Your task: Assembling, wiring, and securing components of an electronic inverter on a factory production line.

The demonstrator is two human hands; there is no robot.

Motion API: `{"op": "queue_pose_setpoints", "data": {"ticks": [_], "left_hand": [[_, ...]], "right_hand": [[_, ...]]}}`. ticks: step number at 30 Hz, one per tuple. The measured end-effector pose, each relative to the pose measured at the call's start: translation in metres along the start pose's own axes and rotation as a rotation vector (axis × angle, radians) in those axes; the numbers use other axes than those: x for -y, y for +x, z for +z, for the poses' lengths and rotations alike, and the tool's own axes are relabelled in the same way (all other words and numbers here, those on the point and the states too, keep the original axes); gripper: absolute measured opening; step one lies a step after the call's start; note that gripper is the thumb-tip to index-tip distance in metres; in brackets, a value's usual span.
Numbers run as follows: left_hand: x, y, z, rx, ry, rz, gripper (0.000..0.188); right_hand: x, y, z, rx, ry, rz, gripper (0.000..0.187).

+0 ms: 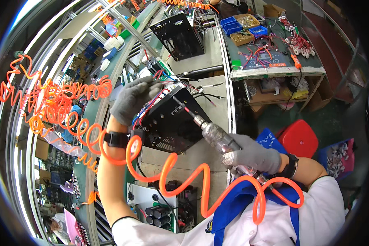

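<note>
My right hand (256, 155), in a grey glove, is wrapped round a pneumatic screwdriver (219, 136). Its bit points up and left over the black metal housing (174, 123). An orange coiled air hose (205, 197) joins the tool's rear end and loops across in front of me. My left hand (135, 98), also gloved in grey, hovers at the housing's left far edge with its fingers loosely stretched out. Red and blue wires (153, 100) run close by its fingertips. Black cable ends (203, 90) stick out beyond the housing's far side.
Another black housing (180, 37) stands farther along the bench. At the right, a side table (274, 67) carries blue bins (230, 26) and wire bundles. A red stool (298, 138) sits below it. More orange hoses (57, 98) hang at left; a capacitor assembly (158, 215) lies near me.
</note>
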State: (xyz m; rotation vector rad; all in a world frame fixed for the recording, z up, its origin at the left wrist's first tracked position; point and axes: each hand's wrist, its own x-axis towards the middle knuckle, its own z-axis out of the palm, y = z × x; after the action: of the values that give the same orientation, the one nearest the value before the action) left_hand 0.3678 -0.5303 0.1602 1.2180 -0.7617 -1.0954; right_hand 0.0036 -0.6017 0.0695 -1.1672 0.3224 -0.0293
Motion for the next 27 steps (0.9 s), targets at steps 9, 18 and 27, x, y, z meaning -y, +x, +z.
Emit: {"op": "queue_pose_setpoints", "data": {"ticks": [9,18,27], "left_hand": [[0.008,-0.024,0.048,0.024,0.066,-0.005,0.046],[0.008,-0.028,0.053,0.087,0.039,-0.028,0.043],[0.022,-0.027,0.05,0.1,-0.133,-0.006,0.047]], "right_hand": [[0.027,-0.007,0.003,0.07,-0.061,-0.064,0.052],[0.025,-0.007,0.004,0.103,0.014,-0.041,0.053],[0.029,-0.007,0.005,0.071,-0.009,-0.047,0.053]]}}
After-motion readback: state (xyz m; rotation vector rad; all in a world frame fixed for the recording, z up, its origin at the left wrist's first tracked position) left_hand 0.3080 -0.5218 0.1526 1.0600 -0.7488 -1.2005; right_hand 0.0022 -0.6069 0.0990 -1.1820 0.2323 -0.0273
